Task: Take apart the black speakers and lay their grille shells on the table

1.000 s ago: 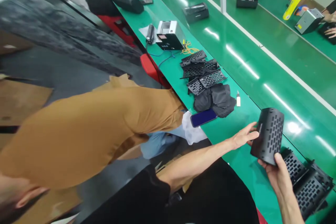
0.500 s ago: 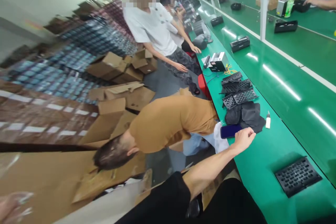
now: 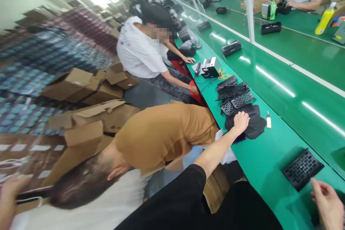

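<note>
Black cloth pieces (image 3: 257, 127) are heaped on the green counter (image 3: 272, 151) beside stacked perforated panels (image 3: 234, 95), and are partly covered by the left hand (image 3: 241, 120). Its fingers are curled; whether cloth is gripped cannot be told. Farther along, a single black panel (image 3: 303, 169) is approached closely at one edge by the right hand (image 3: 327, 201), its fingers half bent and loosely parted, with nothing seen held. A small white bottle (image 3: 268, 121) is stood near the cloth.
</note>
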The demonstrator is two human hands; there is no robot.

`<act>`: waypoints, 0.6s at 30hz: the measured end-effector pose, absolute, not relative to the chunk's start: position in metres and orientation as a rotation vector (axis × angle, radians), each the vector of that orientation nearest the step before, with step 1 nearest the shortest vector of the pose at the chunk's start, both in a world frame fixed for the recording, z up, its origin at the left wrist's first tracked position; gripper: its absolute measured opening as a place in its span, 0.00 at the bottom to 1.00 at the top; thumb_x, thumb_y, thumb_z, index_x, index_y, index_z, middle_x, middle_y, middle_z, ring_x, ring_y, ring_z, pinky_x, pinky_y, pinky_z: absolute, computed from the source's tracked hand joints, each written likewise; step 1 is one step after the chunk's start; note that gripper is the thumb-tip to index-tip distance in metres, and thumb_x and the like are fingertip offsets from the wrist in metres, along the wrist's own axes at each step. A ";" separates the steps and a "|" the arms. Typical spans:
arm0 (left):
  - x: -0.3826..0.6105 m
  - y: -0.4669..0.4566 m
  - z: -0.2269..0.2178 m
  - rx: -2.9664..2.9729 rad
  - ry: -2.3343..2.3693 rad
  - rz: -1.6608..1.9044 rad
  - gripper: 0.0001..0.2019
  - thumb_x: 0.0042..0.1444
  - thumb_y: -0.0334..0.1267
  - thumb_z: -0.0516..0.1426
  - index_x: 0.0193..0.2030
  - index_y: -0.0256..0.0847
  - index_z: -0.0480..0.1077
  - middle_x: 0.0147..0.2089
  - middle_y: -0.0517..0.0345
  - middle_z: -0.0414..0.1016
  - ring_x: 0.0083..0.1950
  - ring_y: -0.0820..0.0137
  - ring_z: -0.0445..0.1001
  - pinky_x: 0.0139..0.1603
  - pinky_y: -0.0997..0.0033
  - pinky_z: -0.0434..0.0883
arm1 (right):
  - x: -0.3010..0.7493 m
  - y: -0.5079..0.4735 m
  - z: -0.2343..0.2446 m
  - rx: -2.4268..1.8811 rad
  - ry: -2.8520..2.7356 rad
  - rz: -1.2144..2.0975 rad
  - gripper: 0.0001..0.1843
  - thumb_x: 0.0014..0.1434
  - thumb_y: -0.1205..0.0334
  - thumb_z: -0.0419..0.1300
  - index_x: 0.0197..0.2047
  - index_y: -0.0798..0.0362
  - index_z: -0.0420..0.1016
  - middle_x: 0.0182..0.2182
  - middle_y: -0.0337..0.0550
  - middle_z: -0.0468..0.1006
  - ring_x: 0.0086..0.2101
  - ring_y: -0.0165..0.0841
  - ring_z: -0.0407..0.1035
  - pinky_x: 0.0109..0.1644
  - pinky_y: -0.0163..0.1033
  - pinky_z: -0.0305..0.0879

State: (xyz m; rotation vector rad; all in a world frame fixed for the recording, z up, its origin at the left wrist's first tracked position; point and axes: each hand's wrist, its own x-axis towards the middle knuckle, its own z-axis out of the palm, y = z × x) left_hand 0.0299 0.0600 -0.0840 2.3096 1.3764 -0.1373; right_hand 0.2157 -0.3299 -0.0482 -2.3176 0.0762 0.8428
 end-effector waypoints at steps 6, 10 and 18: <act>0.037 0.063 -0.093 2.344 1.263 -0.126 0.13 0.73 0.44 0.53 0.48 0.41 0.77 0.57 0.40 0.74 0.64 0.50 0.64 0.67 0.51 0.60 | 0.196 -0.302 -0.054 -2.493 -0.038 0.906 0.27 0.43 0.28 0.58 0.32 0.42 0.75 0.28 0.47 0.82 0.37 0.57 0.79 0.49 0.58 0.69; 0.041 0.067 -0.088 2.310 1.239 -0.063 0.14 0.74 0.42 0.51 0.47 0.41 0.77 0.56 0.41 0.75 0.64 0.52 0.65 0.68 0.51 0.60 | 0.195 -0.304 -0.055 -2.491 -0.076 0.912 0.27 0.41 0.28 0.58 0.31 0.42 0.75 0.28 0.47 0.82 0.36 0.57 0.79 0.46 0.57 0.69; 0.054 0.039 -0.082 2.168 1.010 -0.065 0.16 0.73 0.44 0.52 0.46 0.45 0.81 0.51 0.52 0.81 0.57 0.61 0.75 0.61 0.63 0.70 | 0.154 -0.275 -0.061 -2.250 -0.220 0.883 0.31 0.45 0.25 0.63 0.34 0.45 0.78 0.22 0.42 0.78 0.26 0.47 0.74 0.31 0.48 0.70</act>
